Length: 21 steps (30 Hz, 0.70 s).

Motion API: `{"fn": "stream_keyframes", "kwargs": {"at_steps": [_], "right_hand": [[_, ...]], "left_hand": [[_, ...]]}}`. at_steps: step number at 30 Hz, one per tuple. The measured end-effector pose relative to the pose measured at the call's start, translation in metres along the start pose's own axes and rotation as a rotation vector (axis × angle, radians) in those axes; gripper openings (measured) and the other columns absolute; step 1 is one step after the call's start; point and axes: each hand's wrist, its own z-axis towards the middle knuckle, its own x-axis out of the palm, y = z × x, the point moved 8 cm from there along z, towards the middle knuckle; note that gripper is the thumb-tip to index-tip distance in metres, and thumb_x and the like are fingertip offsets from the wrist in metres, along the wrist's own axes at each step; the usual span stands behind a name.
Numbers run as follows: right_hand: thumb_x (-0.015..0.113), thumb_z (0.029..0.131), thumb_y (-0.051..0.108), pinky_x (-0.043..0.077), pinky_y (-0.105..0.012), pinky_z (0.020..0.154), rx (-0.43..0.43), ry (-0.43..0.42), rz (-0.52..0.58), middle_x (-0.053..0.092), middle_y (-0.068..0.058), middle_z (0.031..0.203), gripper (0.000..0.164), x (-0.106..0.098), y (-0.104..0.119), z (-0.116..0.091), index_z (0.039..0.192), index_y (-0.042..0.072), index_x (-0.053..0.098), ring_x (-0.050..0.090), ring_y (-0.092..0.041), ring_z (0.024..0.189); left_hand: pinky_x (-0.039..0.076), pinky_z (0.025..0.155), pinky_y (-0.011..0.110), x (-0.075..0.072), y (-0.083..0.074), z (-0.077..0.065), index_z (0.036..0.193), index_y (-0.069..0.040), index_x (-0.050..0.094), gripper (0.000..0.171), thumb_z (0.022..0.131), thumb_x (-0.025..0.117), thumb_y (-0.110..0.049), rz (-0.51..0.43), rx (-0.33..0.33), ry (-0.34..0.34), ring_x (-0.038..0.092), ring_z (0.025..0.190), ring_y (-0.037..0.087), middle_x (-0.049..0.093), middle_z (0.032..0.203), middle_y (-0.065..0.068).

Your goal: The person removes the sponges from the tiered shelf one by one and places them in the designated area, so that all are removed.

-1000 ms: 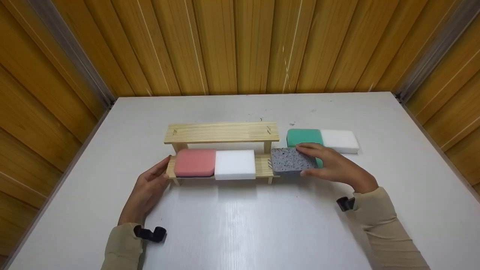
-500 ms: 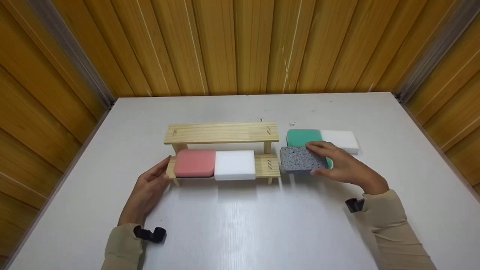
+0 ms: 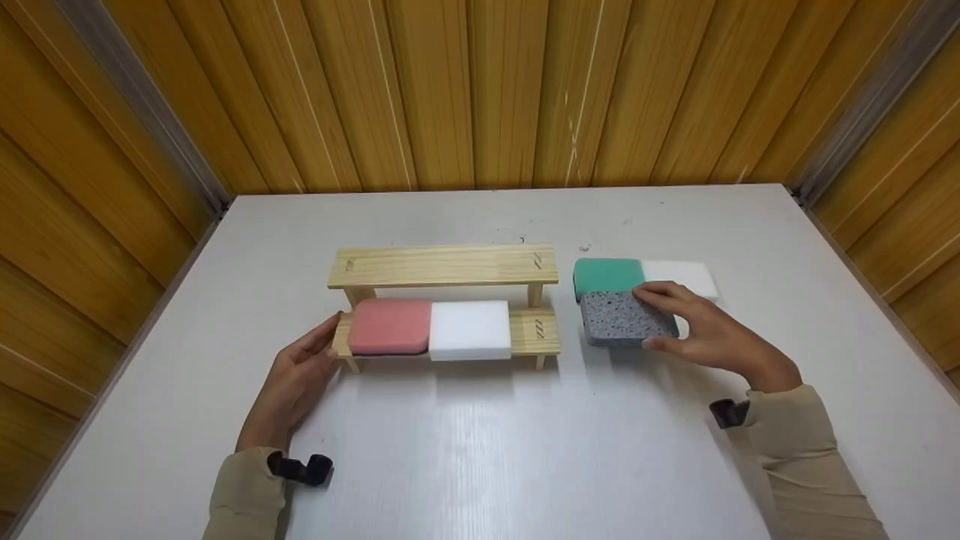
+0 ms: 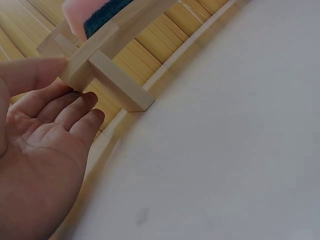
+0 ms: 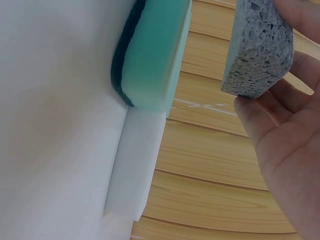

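A grey speckled sponge [image 3: 630, 318] is pinched between the thumb and fingers of my right hand [image 3: 716, 337]. It is held above the table, overlapping the front of a green sponge [image 3: 609, 274] in the head view. The right wrist view shows it apart from the green sponge with its dark scouring layer [image 5: 152, 55]. My left hand [image 3: 296, 379] pinches the left end of the lower shelf of a two-tier wooden rack [image 3: 534, 331], thumb and fingertips at the shelf's end. On that shelf a pink sponge [image 3: 390, 325] and a white sponge [image 3: 470, 330] lie side by side.
Another white sponge [image 3: 679, 275] lies against the green one on the white table [image 3: 480, 442], partly behind my right hand. The upper shelf [image 3: 442, 265] of the rack bears nothing. Wood-patterned panels [image 3: 480, 90] wall the back and sides.
My right hand has moved right with the grey sponge, from over the lower shelf's right end to in front of the green sponge. The left hand and the rack have stayed put.
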Motion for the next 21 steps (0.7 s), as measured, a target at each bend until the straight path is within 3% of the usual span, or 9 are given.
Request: {"fn": "stream_keyframes", "kwargs": {"at_steps": [3,5,18,21], "right_hand": [[0.074,0.084,0.016,0.028,-0.002,0.099,-0.028,-0.028,-0.004,0.047,-0.017,0.139,0.067,-0.003,-0.002,-0.004,0.141,-0.002,0.045,0.045,-0.034,0.127],[0.074,0.083,0.016,0.022,0.004,0.096,-0.038,-0.039,0.0,0.048,-0.017,0.139,0.066,-0.004,-0.004,-0.007,0.14,-0.002,0.045,0.045,-0.034,0.126],[0.073,0.085,0.019,0.024,0.002,0.097,0.04,-0.041,-0.005,0.044,-0.016,0.144,0.067,-0.009,-0.021,-0.02,0.143,0.003,0.044,0.04,-0.038,0.13],[0.073,0.084,0.018,0.019,0.006,0.096,0.015,-0.071,-0.003,0.044,-0.018,0.144,0.067,-0.011,-0.022,-0.022,0.142,0.003,0.044,0.038,-0.025,0.135]], "left_hand": [[0.036,0.111,0.021,0.0,0.0,0.0,0.151,0.0,0.022,0.064,0.096,0.055,-0.004,0.0,0.006,0.005,0.017,0.148,0.025,0.017,0.161,0.009],[0.036,0.111,0.021,0.0,0.0,0.0,0.151,0.0,0.022,0.064,0.096,0.054,-0.004,-0.001,0.012,0.011,0.016,0.148,0.025,0.016,0.161,0.009],[0.036,0.111,0.019,0.0,0.0,-0.001,0.152,-0.002,0.022,0.064,0.096,0.053,-0.004,0.013,0.01,0.012,0.018,0.148,0.024,0.017,0.161,0.01],[0.037,0.11,0.019,-0.001,0.0,-0.001,0.152,-0.004,0.023,0.063,0.096,0.054,-0.006,0.02,-0.009,-0.006,0.02,0.148,0.024,0.017,0.161,0.008]]}}
